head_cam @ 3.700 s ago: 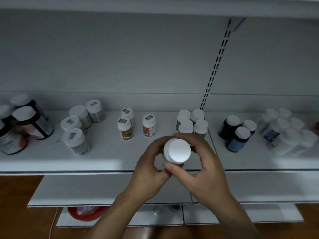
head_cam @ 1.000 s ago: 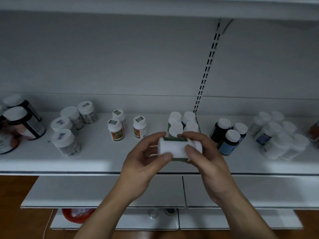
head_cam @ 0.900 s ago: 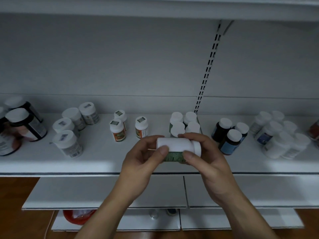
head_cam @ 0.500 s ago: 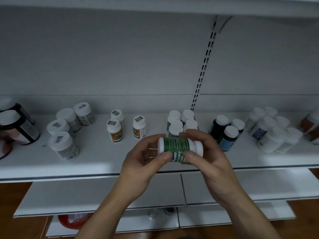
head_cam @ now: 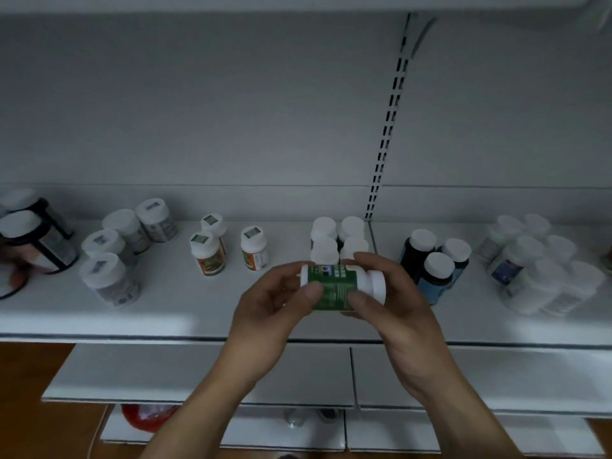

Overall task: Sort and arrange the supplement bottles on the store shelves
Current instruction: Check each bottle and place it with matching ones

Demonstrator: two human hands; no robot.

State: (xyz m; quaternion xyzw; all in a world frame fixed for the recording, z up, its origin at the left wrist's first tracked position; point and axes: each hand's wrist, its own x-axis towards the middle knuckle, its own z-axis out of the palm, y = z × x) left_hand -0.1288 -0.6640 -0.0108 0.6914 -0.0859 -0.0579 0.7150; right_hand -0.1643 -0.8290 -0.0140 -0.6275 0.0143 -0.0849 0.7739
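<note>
The green-labelled bottle lay on its side in mid-air at the centre of the frame, its white cap pointing right. The left hand gripped its base end, thumb pressed on the label and fingers curled behind. The right hand clamped the cap end, thumb on the lower edge of the label and fingers hooked over the top. Just behind the bottle, on the white shelf, stood a cluster of four white-capped bottles. Right of centre stood three dark blue-labelled bottles, and further right a crowd of white bottles. Left of centre were three orange-labelled bottles, then four grey-labelled bottles, and dark jars at the left edge.
</note>
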